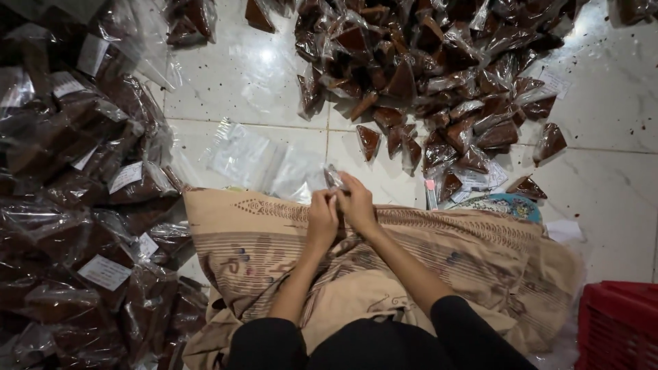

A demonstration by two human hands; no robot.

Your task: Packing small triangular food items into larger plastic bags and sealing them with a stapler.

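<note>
Left hand (322, 218) and right hand (356, 202) together at centre, both pinched on small clear plastic packet (334, 178) above patterned cloth (439, 253) on lap. Empty clear bags (260, 161) at 11 o'clock. Filled brown triangular packets (439, 75) piled at 1 o'clock on tiled floor (610, 205). Red crate (620, 322) at 4 o'clock.

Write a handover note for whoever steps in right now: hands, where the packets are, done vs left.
Left hand and right hand: together above the patterned cloth on the lap, both pinching one small clear packet; its contents cannot be made out.
Empty clear bags: flat on the tile floor just ahead of the hands.
Small filled brown packets: loose heap ahead and right.
Larger labelled bags of brown packets: stacked left.
Red crate: lower right.
Done: many packets filled.
Left: the packet in hand, plus the empty bags.
</note>
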